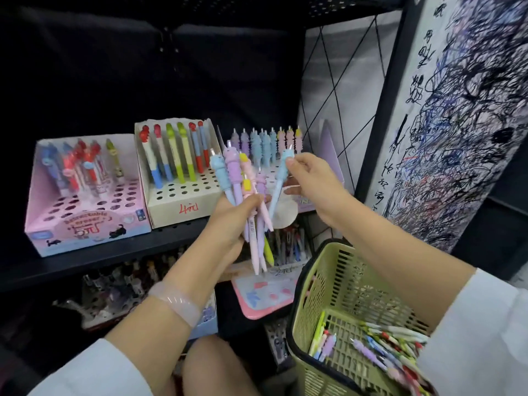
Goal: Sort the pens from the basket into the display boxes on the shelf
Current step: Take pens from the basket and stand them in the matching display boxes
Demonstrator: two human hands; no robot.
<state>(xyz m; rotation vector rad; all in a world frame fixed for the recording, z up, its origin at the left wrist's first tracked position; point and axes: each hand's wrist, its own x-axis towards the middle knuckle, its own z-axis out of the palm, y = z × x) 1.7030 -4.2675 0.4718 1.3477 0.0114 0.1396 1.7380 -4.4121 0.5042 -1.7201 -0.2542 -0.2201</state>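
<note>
Our left hand [238, 221] holds a bunch of pastel pens [251, 201] in its grip while our right hand [310, 178] pinches one blue pen [278, 187] before the display box [328, 158] on the shelf.

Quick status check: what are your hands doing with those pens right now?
Left hand grips a bunch of pastel pens. Right hand pinches one blue pen, near the right display box. More pens wait in the green basket. Nothing blocking.

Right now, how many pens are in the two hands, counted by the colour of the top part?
In the left hand:
Blue pen: 1
Purple pens: 2
Pink pen with a yellow top: 1
In the right hand:
Blue pen: 1
Total: 5
</note>
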